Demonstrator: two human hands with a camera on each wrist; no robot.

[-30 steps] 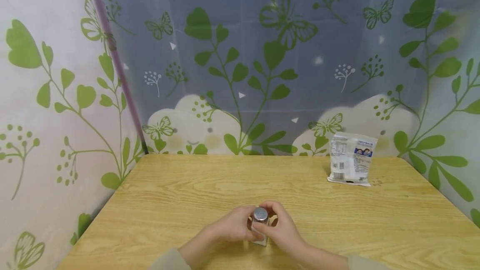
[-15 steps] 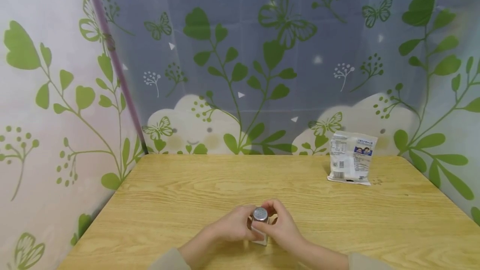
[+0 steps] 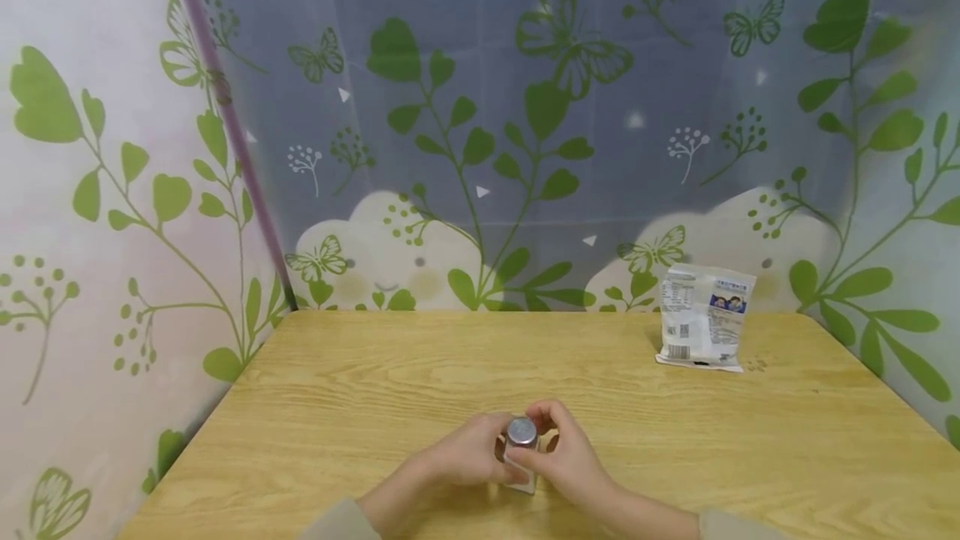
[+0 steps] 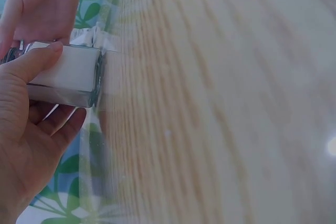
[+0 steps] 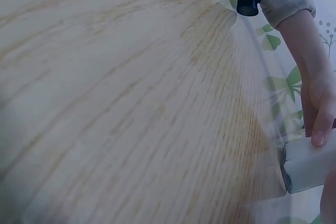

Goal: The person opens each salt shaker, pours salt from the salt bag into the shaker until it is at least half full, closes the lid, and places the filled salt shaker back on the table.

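Note:
A small square glass shaker (image 3: 522,486) with a round silver metal cap (image 3: 522,431) is upright at the near middle of the table. White filling shows through the glass shaker (image 4: 73,72) in the left wrist view. My left hand (image 3: 472,448) grips the body, its thumb lying along one side. The right hand (image 3: 566,452) holds the cap from the right, thumb in front and curled fingers behind. In the right wrist view the left hand (image 5: 320,103) grips the shaker, and only an edge of my right hand (image 5: 329,198) shows.
A white printed packet (image 3: 703,319) stands at the back right of the wood-grain table (image 3: 375,373). Patterned cloth (image 3: 480,107) with leaves and butterflies hangs behind and along the sides. A black wrist camera (image 5: 248,2) sits by the left sleeve.
The fingers of my right hand have shifted slightly at the cap. The left hand keeps its grip on the shaker, and the packet stays in place.

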